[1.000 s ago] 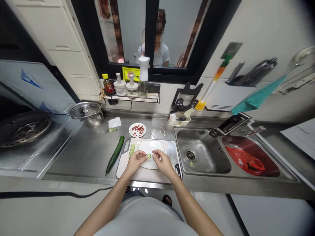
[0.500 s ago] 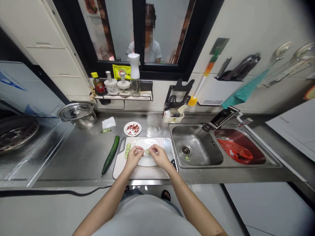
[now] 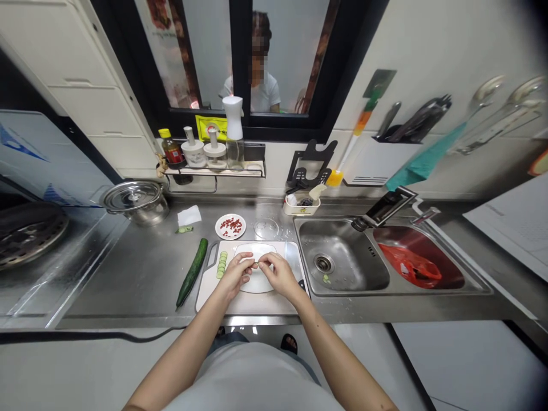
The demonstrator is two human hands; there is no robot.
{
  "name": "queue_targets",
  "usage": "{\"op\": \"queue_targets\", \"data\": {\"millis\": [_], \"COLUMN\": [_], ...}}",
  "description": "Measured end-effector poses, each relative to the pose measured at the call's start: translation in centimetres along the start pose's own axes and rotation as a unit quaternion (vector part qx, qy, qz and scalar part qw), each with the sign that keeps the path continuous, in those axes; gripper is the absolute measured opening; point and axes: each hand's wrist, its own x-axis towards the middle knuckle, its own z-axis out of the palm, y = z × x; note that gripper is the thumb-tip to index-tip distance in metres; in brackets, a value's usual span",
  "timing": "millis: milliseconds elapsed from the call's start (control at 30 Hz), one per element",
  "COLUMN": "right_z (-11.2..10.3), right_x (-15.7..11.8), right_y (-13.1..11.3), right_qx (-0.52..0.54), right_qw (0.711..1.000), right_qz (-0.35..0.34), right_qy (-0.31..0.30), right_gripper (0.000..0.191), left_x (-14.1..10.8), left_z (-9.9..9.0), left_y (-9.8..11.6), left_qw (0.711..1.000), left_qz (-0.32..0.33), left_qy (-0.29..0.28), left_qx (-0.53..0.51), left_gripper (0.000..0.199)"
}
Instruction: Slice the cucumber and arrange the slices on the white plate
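Note:
Over the white plate (image 3: 257,285), my left hand (image 3: 236,275) and my right hand (image 3: 277,274) meet at the fingertips. Between them is a thin cucumber slice (image 3: 257,262), seen nearly edge-on and mostly hidden by the fingers. Both hands pinch it with thumb and finger. The plate rests on a pale cutting board (image 3: 214,294), where a row of overlapping cucumber slices (image 3: 221,265) lies left of my left hand. A whole cucumber (image 3: 192,274) lies on the counter beside the board. A dark handle (image 3: 302,285) shows partly at the board's right edge.
A small plate of chopped red pieces (image 3: 230,226) and a clear round lid (image 3: 266,229) sit behind the board. The sink (image 3: 342,251) is to the right, a lidded pot (image 3: 137,202) to the left. Bottles stand on a wall rack (image 3: 214,171). A person (image 3: 263,85) shows in the window.
My left hand has moved right and turned, so its fingertips now reach the cucumber slice in my right hand. The slice has tilted from face-on to nearly edge-on.

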Motion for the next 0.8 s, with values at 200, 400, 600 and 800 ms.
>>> {"op": "queue_targets", "data": {"millis": [200,400,600,800], "right_z": [-0.3,-0.6,-0.7,-0.5], "right_x": [0.1,0.3,0.3,0.3], "right_y": [0.0,0.0,-0.1,0.2], "right_qx": [-0.014,-0.025,-0.037,-0.056], "right_qw": [0.999,0.998,0.998,0.996], "right_qz": [-0.040,-0.064,-0.055,-0.054], "right_qy": [-0.008,-0.012,-0.019,-0.034], "right_gripper": [0.019,0.018,0.015,0.014], "left_x": [0.3,0.0,-0.3,0.0], "left_z": [-0.3,-0.1,0.1,0.2], "left_y": [0.3,0.6,1.5,1.3], "left_qw": [1.000,0.999,1.000,0.998], "left_qz": [-0.010,-0.026,0.009,0.048], "left_qy": [0.002,-0.014,-0.010,0.008], "left_qx": [0.019,-0.042,-0.004,0.034], "left_gripper": [0.048,0.049,0.057,0.057]}}
